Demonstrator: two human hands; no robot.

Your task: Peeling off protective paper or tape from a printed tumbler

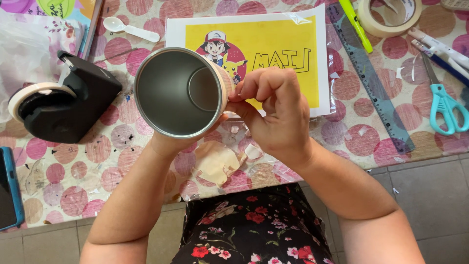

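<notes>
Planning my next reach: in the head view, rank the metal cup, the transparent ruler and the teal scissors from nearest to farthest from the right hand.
1. Metal cup: touching the right hand, on its left.
2. Transparent ruler: on the table, to its right.
3. Teal scissors: farthest right, beyond the ruler.

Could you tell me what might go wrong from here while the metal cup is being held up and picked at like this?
The left hand holds the metal cup from beneath, mostly hidden; the smooth cup could slip onto the table.

The right hand pinches at the cup's outer wall, so the covering there may tear into more scraps like the torn pieces below.

The scissors lie near the right forearm; a careless move could knock them.
</notes>
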